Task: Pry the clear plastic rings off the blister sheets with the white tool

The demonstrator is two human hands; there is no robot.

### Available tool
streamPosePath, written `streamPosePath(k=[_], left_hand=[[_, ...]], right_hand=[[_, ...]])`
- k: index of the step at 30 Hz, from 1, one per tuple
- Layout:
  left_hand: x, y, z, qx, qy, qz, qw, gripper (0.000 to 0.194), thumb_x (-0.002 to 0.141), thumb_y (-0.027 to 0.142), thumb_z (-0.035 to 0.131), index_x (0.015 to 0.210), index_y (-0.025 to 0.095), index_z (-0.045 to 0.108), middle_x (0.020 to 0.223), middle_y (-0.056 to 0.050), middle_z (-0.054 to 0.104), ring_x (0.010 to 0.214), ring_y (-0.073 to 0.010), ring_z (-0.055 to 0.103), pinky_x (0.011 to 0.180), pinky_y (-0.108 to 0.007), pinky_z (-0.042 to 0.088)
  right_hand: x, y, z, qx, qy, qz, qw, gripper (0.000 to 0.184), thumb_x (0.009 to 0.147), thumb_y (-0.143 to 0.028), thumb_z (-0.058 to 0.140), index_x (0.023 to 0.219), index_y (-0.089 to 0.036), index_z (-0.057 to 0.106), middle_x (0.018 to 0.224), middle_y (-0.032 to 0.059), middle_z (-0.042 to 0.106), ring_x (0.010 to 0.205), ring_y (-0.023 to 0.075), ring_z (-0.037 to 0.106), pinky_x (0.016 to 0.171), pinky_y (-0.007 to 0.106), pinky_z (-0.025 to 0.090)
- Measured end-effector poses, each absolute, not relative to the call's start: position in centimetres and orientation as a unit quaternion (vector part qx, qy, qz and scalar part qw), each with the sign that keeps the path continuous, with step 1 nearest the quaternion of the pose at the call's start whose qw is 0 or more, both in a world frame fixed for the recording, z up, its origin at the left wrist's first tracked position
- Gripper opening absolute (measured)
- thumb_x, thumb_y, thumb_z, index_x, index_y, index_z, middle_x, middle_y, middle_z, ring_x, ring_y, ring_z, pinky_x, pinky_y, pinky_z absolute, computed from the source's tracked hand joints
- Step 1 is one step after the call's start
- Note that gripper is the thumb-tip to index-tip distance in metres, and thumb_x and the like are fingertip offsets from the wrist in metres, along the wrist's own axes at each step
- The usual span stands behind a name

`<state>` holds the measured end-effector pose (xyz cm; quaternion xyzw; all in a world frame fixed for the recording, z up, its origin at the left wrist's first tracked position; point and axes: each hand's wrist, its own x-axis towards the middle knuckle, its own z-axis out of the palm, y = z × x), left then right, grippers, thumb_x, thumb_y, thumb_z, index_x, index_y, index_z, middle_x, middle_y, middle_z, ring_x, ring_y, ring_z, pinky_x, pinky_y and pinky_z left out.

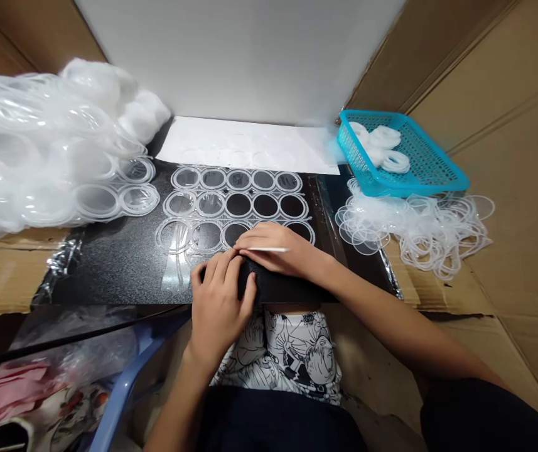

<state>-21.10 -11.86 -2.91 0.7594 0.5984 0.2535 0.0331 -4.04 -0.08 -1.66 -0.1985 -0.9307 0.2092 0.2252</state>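
Note:
A clear plastic sheet of joined rings [209, 204] lies in three rows on the black speckled tabletop [122, 263]. My left hand [219, 292] rests at the sheet's near edge, with fingers spread and pressing down. Beside it, my right hand [273, 248] is closed around a slim white stick-like tool [271, 250]. The tool's tip is hidden near my left fingertips, over the front row. Part of that row is covered by my right hand.
At left rises a large pile of white translucent ring sheets [37, 144]. A blue basket [367, 172] holding white ring bundles stands at right, with loose thin rings [419, 226] in front. White paper [250, 141] lies behind the sheet, against a pale wall [250, 56].

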Motion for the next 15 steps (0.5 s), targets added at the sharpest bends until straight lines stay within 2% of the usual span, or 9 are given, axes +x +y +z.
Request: streamPosePath(k=[4, 7, 12, 15], left_hand=[[-21.3, -12.0, -2.9, 0.771, 0.587, 0.248, 0.022, 0.030, 0.103, 0.028, 0.054, 0.130, 0.015, 0.057, 0.138, -0.015, 0.067, 0.126, -0.0318, 0.061, 0.105, -0.049, 0.036], [-21.4, -12.1, -3.0, 0.775, 0.585, 0.240, 0.019, 0.030, 0.103, 0.027, 0.053, 0.130, 0.013, 0.057, 0.138, -0.017, 0.067, 0.127, -0.0328, 0.060, 0.105, -0.049, 0.036], [-21.2, -12.1, -2.9, 0.771, 0.590, 0.240, 0.015, 0.024, 0.104, 0.028, 0.054, 0.124, 0.016, 0.059, 0.136, -0.016, 0.068, 0.126, -0.0319, 0.061, 0.106, -0.049, 0.036], [-21.1, -12.1, -2.9, 0.769, 0.592, 0.243, 0.014, 0.024, 0.104, 0.029, 0.055, 0.124, 0.016, 0.058, 0.135, -0.016, 0.068, 0.125, -0.0321, 0.061, 0.105, -0.049, 0.036]], right_hand=[[-4.2, -1.1, -2.5, -0.199, -0.954, 0.073, 0.212, 0.029, 0.109, -0.019, 0.045, 0.121, -0.012, 0.071, 0.123, 0.0144, 0.076, 0.103, 0.0232, 0.067, 0.088, 0.039, 0.049], [-4.7, -0.9, -2.5, -0.219, -0.954, 0.015, 0.203, 0.030, 0.109, -0.018, 0.043, 0.120, -0.011, 0.070, 0.120, 0.0146, 0.076, 0.097, 0.0231, 0.065, 0.082, 0.038, 0.047], [-6.1, 3.6, -1.0, -0.303, -0.933, 0.029, 0.192, 0.031, 0.107, -0.013, 0.042, 0.117, -0.012, 0.071, 0.111, 0.0131, 0.077, 0.095, 0.0234, 0.063, 0.084, 0.038, 0.045], [-6.8, 8.1, 0.1, -0.358, -0.912, 0.056, 0.190, 0.035, 0.107, -0.016, 0.038, 0.108, -0.013, 0.073, 0.105, 0.0118, 0.077, 0.092, 0.0229, 0.063, 0.087, 0.037, 0.045]])
